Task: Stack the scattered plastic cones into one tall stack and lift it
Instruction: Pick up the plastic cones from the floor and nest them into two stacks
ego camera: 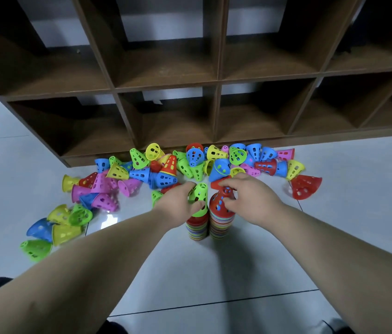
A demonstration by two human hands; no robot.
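Partly under R hand [250, 200]: red cone [215, 204]

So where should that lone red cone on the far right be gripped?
Probably around the narrow end of the lone red cone, coming from the near side: it lies tipped over, seemingly with the narrow end nearest and the wide rim facing away.

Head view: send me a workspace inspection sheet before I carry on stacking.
Surface: pale tiled floor.
Job's things: left stack topped by green cone; right stack topped by red cone; side by side.
Clutter: loose cones scattered along the shelf foot and at left.
Grippers: left hand grips green cone; right hand holds red cone.
Cables: nothing seen.
Surroundings: dark wooden shelf behind the cones.
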